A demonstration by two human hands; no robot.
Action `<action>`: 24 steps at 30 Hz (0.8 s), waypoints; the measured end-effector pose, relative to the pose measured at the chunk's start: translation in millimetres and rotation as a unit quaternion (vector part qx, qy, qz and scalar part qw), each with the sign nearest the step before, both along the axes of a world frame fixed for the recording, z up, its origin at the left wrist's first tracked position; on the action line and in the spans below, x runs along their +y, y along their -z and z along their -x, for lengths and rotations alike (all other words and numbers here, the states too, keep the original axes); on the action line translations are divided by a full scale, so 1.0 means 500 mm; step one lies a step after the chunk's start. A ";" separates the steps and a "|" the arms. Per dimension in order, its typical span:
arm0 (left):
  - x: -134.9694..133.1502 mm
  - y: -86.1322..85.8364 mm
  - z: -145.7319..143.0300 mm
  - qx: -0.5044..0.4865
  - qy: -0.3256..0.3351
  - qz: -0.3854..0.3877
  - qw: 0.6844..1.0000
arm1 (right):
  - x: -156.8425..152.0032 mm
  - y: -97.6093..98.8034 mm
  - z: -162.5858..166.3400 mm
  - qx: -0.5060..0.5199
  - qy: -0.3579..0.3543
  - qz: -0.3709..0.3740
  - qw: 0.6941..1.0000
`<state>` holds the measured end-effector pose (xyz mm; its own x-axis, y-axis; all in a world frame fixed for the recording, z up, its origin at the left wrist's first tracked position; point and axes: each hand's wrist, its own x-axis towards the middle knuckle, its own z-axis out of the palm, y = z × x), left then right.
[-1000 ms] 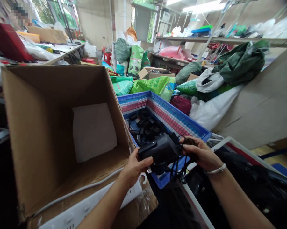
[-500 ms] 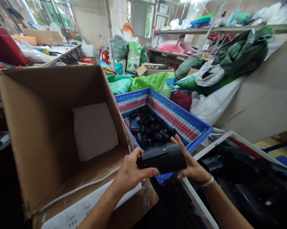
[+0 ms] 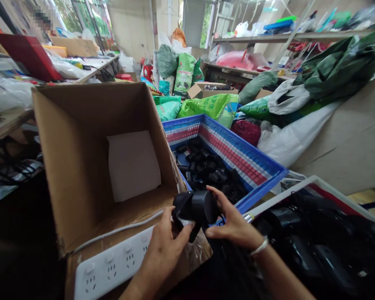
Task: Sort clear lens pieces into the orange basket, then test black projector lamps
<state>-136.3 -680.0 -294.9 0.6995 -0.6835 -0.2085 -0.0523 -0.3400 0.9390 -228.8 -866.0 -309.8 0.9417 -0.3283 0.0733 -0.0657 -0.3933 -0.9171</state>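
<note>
Between my two hands is a black plastic device (image 3: 195, 206) with a rounded end on the right; its exact kind does not show. My left hand (image 3: 165, 243) grips its left side, thumb underneath and fingers behind it. Around the rounded end curl the thumb and forefinger of my right hand (image 3: 232, 225). A small silver and yellow metal tip (image 3: 248, 218) shows beside my right hand; what it belongs to is hidden. Just beyond the device stands a blue-rimmed basket (image 3: 259, 193) with many small black parts (image 3: 210, 166) in it.
An open cardboard box (image 3: 71, 183) lies on its side at left, a paper sheet (image 3: 134, 166) inside. Before it lie a white power strip (image 3: 112, 266) and cable (image 3: 118, 230). A white-rimmed crate (image 3: 314, 179) at right holds black housings (image 3: 331, 258). Sacks (image 3: 206, 106) are piled behind.
The black device has been turned from lying crosswise, so its rounded end now faces me, and it sits a little to the left. My view has swung left.
</note>
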 end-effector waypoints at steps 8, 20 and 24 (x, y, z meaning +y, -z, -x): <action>0.039 0.011 -0.029 0.098 -0.010 0.037 0.994 | -0.087 0.108 0.092 0.207 -0.064 0.087 0.972; 0.109 -0.038 -0.063 0.171 -0.101 0.151 0.968 | 0.007 0.109 0.073 0.104 0.037 0.203 0.973; 0.155 -0.058 -0.078 0.137 -0.182 0.208 0.951 | 0.041 0.066 0.030 0.109 0.065 0.158 0.979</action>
<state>-97.5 -602.4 -265.9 0.8643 -0.4691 -0.1813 0.2633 0.1148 0.9579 -243.9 -845.3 -342.8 0.8981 -0.4397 -0.0084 -0.3153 -0.6305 -0.7093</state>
